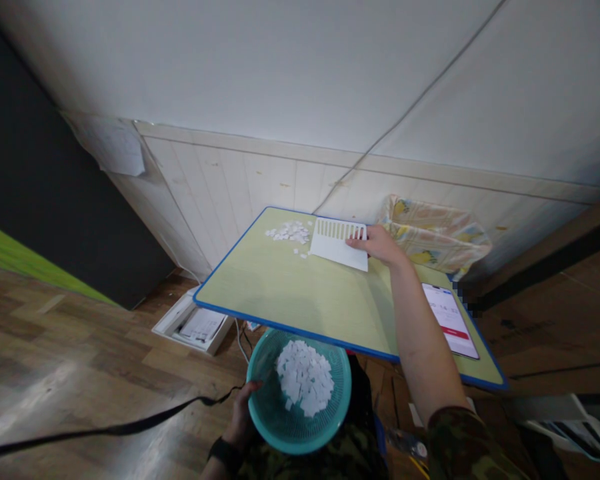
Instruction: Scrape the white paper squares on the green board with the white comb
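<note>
My right hand (375,243) grips a flat white plastic board with a row of slots (337,250), tilted over the far part of the table. Just left of the board lies a loose pile of small white paper pieces (291,232), with a few strays beside it. Below the table's near edge, my left hand (244,405) is closed on the rim of a turquoise plastic basket (263,427), fingers mostly hidden beneath. Inside the basket is a heap of similar white paper pieces (305,379).
The pale yellow table (260,287) has a blue edge and stands against the wall. A phone (450,320) lies at its right, near a fabric-lined basket (430,230). On the wooden floor sits a white box (195,327). A black strap (130,427) crosses at lower left.
</note>
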Motion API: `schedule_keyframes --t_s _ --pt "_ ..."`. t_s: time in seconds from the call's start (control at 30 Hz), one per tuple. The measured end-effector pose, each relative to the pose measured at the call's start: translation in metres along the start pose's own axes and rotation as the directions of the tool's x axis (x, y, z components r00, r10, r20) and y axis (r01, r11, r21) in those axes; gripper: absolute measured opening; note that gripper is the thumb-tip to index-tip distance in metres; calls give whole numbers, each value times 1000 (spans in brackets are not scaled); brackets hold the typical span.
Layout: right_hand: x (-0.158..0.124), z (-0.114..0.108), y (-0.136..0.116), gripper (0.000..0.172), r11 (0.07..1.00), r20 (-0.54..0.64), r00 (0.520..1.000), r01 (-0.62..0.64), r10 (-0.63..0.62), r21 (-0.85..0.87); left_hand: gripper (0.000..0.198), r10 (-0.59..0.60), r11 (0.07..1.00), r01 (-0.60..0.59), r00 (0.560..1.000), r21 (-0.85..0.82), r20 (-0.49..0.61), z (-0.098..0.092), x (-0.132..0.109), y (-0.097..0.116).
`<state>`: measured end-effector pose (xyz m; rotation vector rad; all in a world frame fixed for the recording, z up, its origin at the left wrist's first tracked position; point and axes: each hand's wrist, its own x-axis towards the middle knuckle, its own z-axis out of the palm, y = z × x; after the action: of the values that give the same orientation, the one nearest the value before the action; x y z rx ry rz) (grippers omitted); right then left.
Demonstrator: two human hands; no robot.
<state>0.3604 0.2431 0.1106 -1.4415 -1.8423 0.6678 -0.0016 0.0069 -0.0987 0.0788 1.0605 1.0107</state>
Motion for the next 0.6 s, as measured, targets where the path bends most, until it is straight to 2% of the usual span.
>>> schedule_keyframes --t_s 0.13,0.23,0.6 --pt "-1 0 -1 45 997 36 999 4 -7 72 9 24 1000 -24 999 -10 -22 1 1 0" --pt "-2 -1 -2 44 998 12 1000 0 -1 62 6 32 999 -33 999 -19 -26 2 0 1" --pt "-4 0 -6 47 998 98 995 -31 25 55 6 17 999 -18 1000 -28 -16 4 -3 1"
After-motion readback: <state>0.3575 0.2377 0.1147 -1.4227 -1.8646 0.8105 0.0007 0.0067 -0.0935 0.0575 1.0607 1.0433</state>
